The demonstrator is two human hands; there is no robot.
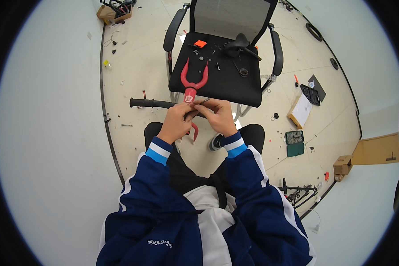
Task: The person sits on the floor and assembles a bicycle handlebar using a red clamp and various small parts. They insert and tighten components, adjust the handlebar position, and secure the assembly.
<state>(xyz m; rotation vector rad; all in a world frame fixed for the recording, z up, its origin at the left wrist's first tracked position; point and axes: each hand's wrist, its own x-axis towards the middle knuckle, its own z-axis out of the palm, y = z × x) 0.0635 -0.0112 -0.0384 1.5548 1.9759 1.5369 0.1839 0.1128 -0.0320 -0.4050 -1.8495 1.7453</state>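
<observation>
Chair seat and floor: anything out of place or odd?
Yes. The chair seat is strewn with loose small parts, an orange item and a black saddle, odd for a seat; the prongs of a red fork extend over its front. The floor is littered too, around an open green case. No clear damage visible.

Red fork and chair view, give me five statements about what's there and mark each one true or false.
1. The red fork points two prongs toward the top of the view. True.
2. The chair seat is red. False: it is black.
3. The left hand and right hand are close together. True.
4. The black handlebar sticks out past the right hand. False: it sticks out past the left.
5. The green case lies to the right of the chair seat. True.
</observation>
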